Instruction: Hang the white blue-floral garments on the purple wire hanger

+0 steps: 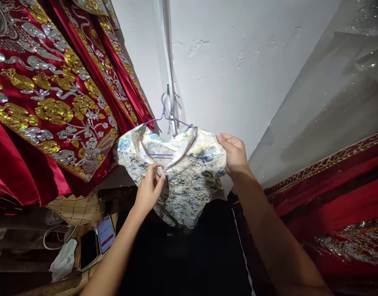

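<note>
Both left hand [147,190] and right hand [235,151], fingers [150,172] clamped on floral shirt [189,187], purple hanger [163,111], red garment [58,96] alongside

Single view, worn on your head, facing forward and down. Your left hand [149,188], right hand [235,153] and the patterned shirt [189,185] sit near, mid-frame; the white wall [238,70] stands behind.

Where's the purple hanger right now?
In the head view, the purple hanger is just left of centre, its hook beside the pale pole and its shoulders at the patterned shirt's neck, above the left hand.
</note>
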The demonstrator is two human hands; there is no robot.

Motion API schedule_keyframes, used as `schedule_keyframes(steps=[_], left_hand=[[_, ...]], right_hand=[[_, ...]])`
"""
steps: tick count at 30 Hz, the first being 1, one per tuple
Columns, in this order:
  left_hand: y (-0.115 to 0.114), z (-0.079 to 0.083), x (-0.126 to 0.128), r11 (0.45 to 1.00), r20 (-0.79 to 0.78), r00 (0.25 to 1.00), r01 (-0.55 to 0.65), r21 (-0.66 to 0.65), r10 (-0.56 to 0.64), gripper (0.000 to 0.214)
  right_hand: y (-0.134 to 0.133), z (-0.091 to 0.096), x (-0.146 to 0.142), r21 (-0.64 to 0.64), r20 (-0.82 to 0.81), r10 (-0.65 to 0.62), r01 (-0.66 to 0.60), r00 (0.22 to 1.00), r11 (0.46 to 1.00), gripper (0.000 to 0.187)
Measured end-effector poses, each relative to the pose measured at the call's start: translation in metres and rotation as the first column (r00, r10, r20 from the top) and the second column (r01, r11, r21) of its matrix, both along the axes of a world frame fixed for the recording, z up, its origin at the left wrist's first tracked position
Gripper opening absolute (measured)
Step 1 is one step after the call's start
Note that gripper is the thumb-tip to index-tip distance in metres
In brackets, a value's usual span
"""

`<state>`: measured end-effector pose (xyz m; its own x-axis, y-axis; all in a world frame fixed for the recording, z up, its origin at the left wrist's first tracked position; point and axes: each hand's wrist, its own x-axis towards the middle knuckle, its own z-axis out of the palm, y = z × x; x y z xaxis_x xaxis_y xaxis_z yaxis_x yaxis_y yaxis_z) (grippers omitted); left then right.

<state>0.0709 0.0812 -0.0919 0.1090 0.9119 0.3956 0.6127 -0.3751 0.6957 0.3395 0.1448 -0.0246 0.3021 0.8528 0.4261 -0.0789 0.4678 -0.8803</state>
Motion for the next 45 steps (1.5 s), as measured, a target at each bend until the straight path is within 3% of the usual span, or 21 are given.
schedule_keyframes(steps=[5, 11, 13, 15, 17, 18, 19, 21, 22, 24, 26, 33, 36, 39, 42, 45], left_hand=[[-0.003, -0.002, 0.002, 0.987, -0.235, 0.965, 0.084, -0.141, -0.115, 0.031], [-0.018, -0.020, 0.019, 0.949, -0.221, 0.937, 0.219, -0.228, -0.269, 0.028], [-0.024, -0.031, 0.024, 0.948, -0.159, 0.952, 0.224, -0.224, -0.262, 0.028], [-0.030, -0.042, 0.027, 0.943, -0.059, 0.964, 0.238, -0.234, -0.258, 0.027], [-0.034, -0.050, 0.029, 0.932, 0.053, 0.967, 0.254, -0.257, -0.249, 0.029], [-0.036, -0.052, 0.030, 0.927, 0.103, 0.964, 0.263, -0.268, -0.244, 0.030], [-0.038, -0.054, 0.031, 0.923, 0.147, 0.960, 0.270, -0.274, -0.237, 0.032], [-0.041, -0.056, 0.034, 0.919, 0.219, 0.949, 0.282, -0.276, -0.226, 0.033], [-0.042, -0.056, 0.036, 0.916, 0.245, 0.944, 0.289, -0.278, -0.223, 0.034], [-0.044, -0.056, 0.040, 0.915, 0.277, 0.937, 0.292, -0.278, -0.215, 0.033], [-0.045, -0.055, 0.043, 0.923, 0.280, 0.938, 0.279, -0.267, -0.203, 0.033], [-0.048, -0.056, 0.048, 0.937, 0.353, 0.923, 0.248, -0.248, -0.151, 0.034], [-0.052, -0.058, 0.055, 0.916, 0.485, 0.861, 0.309, -0.256, -0.154, 0.036], [-0.051, -0.053, 0.061, 0.906, 0.652, 0.747, 0.355, -0.232, -0.127, 0.046], [-0.036, -0.030, 0.061, 0.929, 0.770, 0.637, 0.307, -0.207, -0.039, 0.046], [-0.013, 0.011, 0.059, 0.962, 0.822, 0.567, 0.247, -0.117, -0.045, 0.040]], right_hand=[[-0.029, -0.030, 0.026, -0.107, 0.001, -0.022, 0.022, 1.000, 0.994, 0.034], [-0.033, -0.071, 0.038, -0.177, 0.076, -0.094, 0.106, 0.993, 0.979, 0.035], [-0.033, -0.084, 0.033, -0.128, 0.073, -0.279, 0.287, 0.957, 0.949, 0.034], [-0.040, -0.100, 0.021, -0.065, 0.070, -0.509, 0.513, 0.858, 0.856, 0.031], [-0.054, -0.120, 0.004, -0.034, 0.068, -0.621, 0.624, 0.781, 0.781, 0.027], [-0.063, -0.132, -0.006, -0.047, 0.070, -0.608, 0.612, 0.791, 0.790, 0.023], [-0.072, -0.144, -0.016, -0.080, 0.072, -0.539, 0.543, 0.839, 0.836, 0.017], [-0.087, -0.166, -0.037, -0.198, 0.181, -0.197, 0.232, 0.963, 0.952, 0.011], [-0.092, -0.176, -0.046, -0.262, 0.233, 0.003, 0.059, 0.972, 0.963, 0.011], [-0.095, -0.189, -0.061, -0.362, 0.285, 0.293, -0.181, 0.913, 0.914, 0.017], [-0.093, -0.193, -0.070, -0.397, 0.303, 0.391, -0.258, 0.869, 0.881, 0.019], [-0.088, -0.186, -0.079, -0.364, 0.326, 0.389, -0.265, 0.862, 0.893, 0.014], [-0.093, -0.183, -0.081, -0.332, 0.353, 0.319, -0.201, 0.880, 0.922, 0.010], [-0.096, -0.181, -0.085, -0.305, 0.354, 0.270, -0.163, 0.895, 0.938, 0.011], [-0.092, -0.181, -0.088, -0.305, 0.345, 0.245, -0.138, 0.906, 0.942, 0.018], [-0.080, -0.182, -0.091, -0.314, 0.384, 0.202, -0.078, 0.901, 0.946, 0.027]])
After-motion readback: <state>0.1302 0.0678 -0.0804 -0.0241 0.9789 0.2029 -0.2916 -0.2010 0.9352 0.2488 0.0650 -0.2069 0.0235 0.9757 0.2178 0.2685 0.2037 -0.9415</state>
